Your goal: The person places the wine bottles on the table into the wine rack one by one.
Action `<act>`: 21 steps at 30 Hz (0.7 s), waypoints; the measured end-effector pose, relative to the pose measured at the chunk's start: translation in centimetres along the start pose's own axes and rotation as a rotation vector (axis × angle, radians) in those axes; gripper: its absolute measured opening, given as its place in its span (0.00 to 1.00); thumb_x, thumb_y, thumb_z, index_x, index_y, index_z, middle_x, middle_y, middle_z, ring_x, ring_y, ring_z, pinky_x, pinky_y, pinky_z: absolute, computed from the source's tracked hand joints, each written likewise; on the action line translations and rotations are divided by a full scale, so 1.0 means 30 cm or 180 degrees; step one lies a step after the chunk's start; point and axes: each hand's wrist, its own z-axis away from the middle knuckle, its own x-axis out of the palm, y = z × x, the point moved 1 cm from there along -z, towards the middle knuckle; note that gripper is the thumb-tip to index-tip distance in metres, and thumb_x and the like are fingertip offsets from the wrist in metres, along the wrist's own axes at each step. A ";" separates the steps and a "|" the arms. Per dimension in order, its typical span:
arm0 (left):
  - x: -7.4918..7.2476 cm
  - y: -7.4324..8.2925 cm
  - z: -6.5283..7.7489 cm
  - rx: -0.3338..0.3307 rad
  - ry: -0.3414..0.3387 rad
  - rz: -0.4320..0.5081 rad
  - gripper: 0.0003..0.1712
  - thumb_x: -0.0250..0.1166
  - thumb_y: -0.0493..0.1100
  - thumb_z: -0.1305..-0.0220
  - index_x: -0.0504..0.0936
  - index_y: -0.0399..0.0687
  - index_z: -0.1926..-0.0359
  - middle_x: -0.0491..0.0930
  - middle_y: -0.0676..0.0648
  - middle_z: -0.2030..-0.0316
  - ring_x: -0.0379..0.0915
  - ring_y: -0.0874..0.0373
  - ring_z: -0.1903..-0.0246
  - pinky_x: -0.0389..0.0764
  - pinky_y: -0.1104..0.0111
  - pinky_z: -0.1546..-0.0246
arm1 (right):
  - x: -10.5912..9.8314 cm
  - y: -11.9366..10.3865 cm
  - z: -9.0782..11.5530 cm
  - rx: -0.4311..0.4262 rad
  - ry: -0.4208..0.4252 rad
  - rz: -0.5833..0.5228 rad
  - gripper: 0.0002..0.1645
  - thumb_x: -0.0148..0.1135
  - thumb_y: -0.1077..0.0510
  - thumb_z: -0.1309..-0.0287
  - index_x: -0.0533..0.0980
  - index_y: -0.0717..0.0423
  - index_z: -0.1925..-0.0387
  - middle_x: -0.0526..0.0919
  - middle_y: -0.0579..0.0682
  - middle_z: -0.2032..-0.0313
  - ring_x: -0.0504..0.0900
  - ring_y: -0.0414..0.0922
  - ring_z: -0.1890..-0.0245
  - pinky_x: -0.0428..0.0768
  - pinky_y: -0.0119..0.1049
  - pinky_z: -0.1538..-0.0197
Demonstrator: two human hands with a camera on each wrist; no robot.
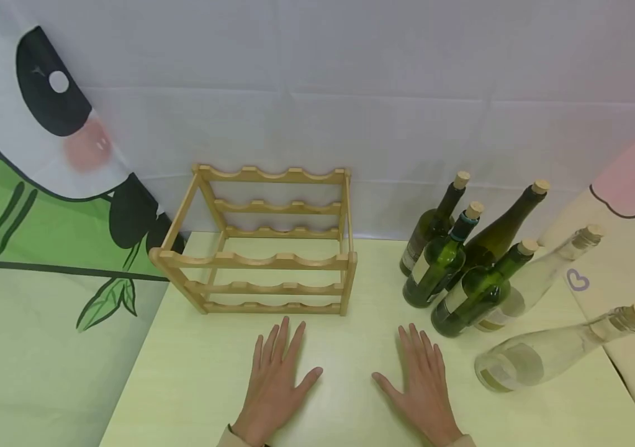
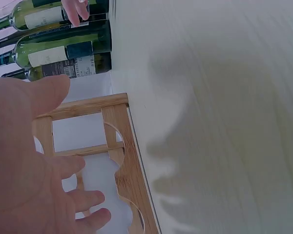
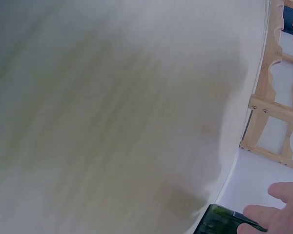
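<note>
Closest to the head camera are the left hand (image 1: pixel 275 391) and the right hand (image 1: pixel 422 397). Their fingers are straight and spread, and they hold nothing. I cannot tell if they touch the counter (image 1: pixel 183 385). The left hand is just in front of a wooden rack (image 1: pixel 283 262). The right hand is in front too, but past the rack's right end. The rack stands on the counter, with its long side and wavy bars going left to right. To the right of the rack, four green bottles (image 1: pixel 434 267) stand up, their necks and corks (image 1: pixel 476 210) pointing up. Two clear bottles (image 1: pixel 565 347) stand farther from the rack, with corks on top too. Behind the rack is a pale cloth (image 1: pixel 317 124). The left wrist view shows a dark label (image 2: pixel 53 68) on one green bottle much better than the head view. Only the right wrist view shows little round screws (image 3: pixel 265 111) in the rack's wood.
</note>
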 end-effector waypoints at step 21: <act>0.006 0.005 -0.009 -0.0376 -0.0152 0.0951 0.47 0.64 0.62 0.23 0.57 0.46 0.16 0.60 0.37 0.19 0.59 0.36 0.22 0.72 0.35 0.33 | -0.028 0.001 0.010 0.0218 0.0133 -0.0743 0.49 0.80 0.51 0.40 0.67 0.65 0.24 0.69 0.65 0.25 0.68 0.69 0.27 0.64 0.69 0.31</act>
